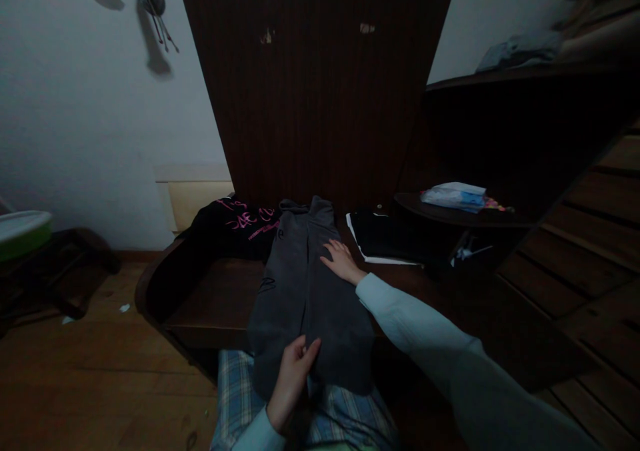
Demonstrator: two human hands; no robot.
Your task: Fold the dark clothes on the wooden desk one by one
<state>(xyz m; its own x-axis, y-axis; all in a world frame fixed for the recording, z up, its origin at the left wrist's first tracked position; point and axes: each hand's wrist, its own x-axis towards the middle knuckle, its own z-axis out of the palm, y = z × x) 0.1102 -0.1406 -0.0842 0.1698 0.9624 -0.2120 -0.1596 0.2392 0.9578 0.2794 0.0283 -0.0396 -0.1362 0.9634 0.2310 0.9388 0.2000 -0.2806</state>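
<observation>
A pair of dark grey trousers (285,271) with black lettering lies lengthwise across the wooden bench, both legs hanging over its front edge toward me. My right hand (341,260) rests palm down on the upper part of the right leg, its fingers stretched and spread. Lower down, my left hand (294,374) is at the inner edges of the two legs, fingers curled and thumb uppermost; its fingertips are partly hidden, and it appears to hold the cloth. Blue plaid fabric (233,384) covers my lap beneath the trouser ends.
Left of the trousers lies a black garment with pink lettering (235,221). To the right are a black folded item with a white edge (385,237) and a plastic packet (455,196) on a low shelf (500,219). The bench (215,294) has a raised, curved left end.
</observation>
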